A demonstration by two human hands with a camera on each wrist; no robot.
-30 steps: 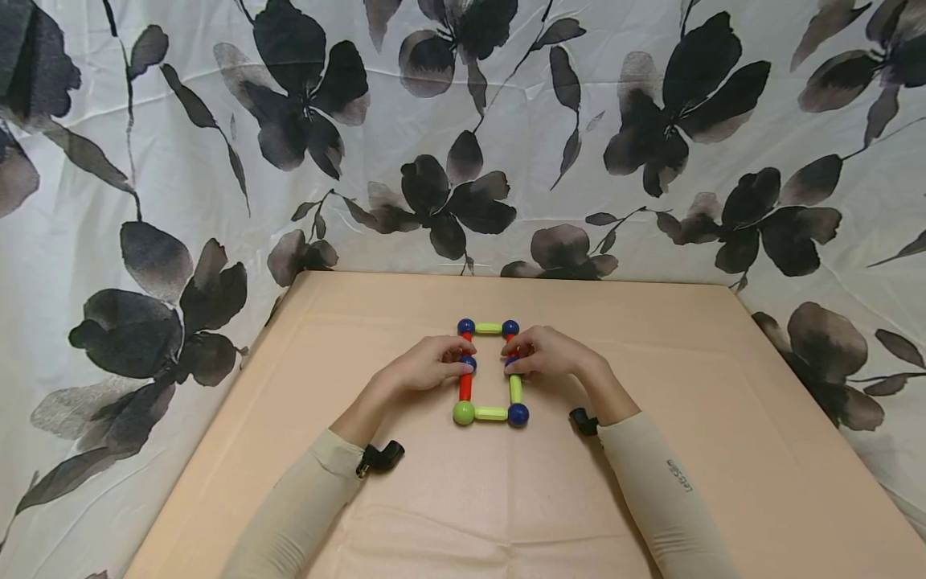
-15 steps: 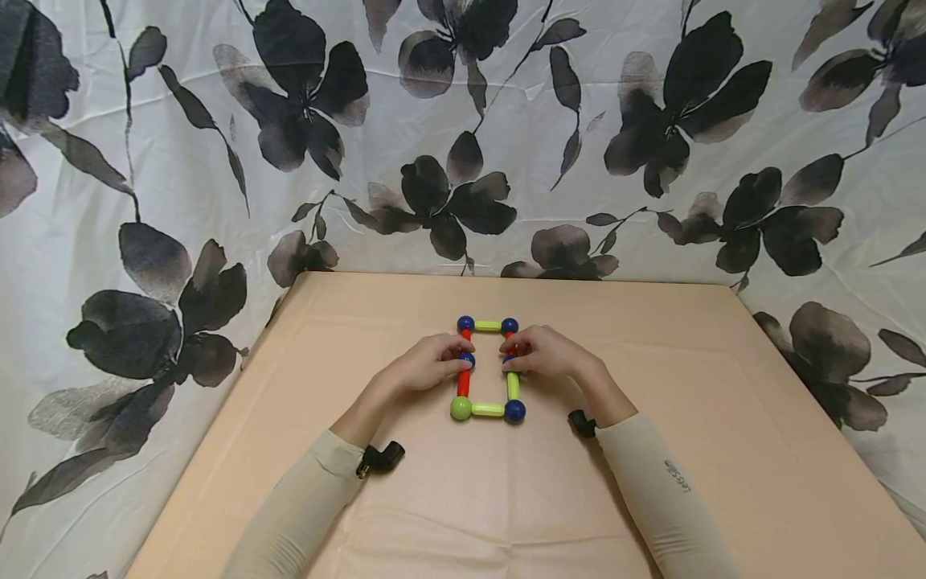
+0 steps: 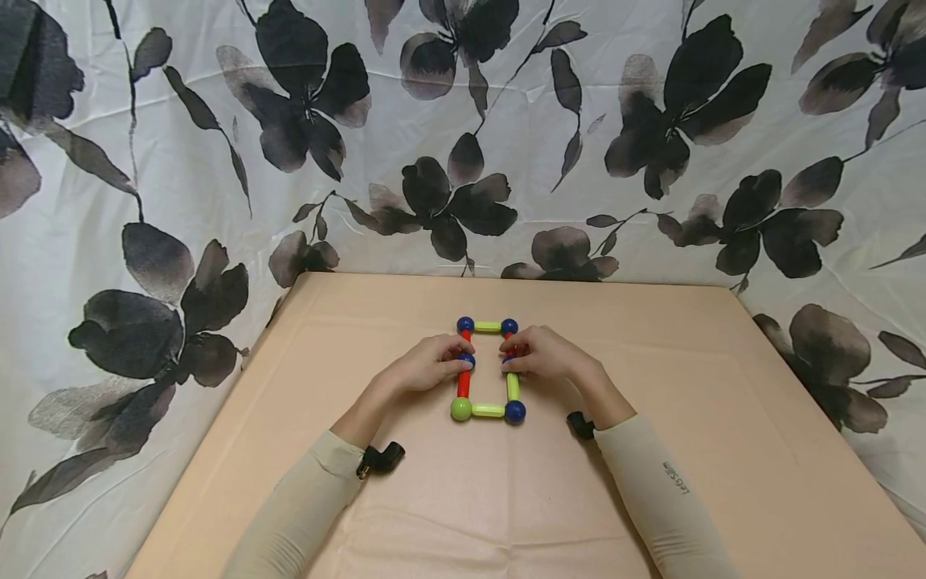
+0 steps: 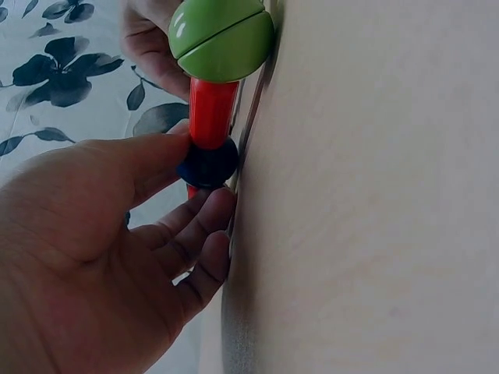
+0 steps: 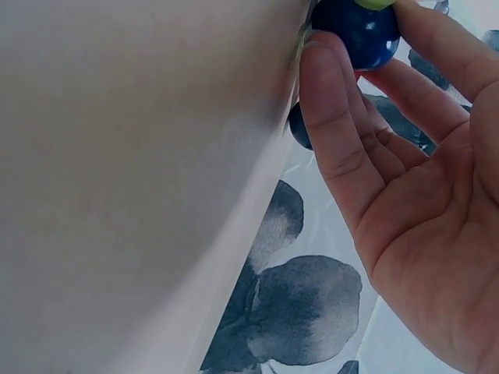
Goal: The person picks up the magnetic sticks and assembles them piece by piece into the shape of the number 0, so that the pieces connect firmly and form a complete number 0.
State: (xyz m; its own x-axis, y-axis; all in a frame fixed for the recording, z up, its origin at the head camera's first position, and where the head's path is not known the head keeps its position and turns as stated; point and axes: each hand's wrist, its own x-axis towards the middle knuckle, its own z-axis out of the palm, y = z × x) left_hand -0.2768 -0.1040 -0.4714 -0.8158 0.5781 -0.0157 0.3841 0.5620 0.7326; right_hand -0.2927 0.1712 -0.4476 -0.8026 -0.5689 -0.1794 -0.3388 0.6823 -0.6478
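Observation:
On the tabletop lies a rectangular frame of toy building rods and balls. Its near end has a green ball, a yellow-green rod and a blue corner ball. Two more blue balls and a yellow-green rod form the far end. My left hand pinches the left side at its middle blue ball, beyond the red rod. Opposite, my right hand holds the right side's middle blue ball between thumb and fingers. Fingers partly hide both middle balls and the far red rods.
The beige tabletop extends around the frame on all sides. Behind it and to the sides hangs a white cloth with dark flowers. Black cameras sit on both wrists.
Both hands have shifted the frame very slightly left and away over the first half second. Since then it has stayed nearly still, with the same grip on each side.

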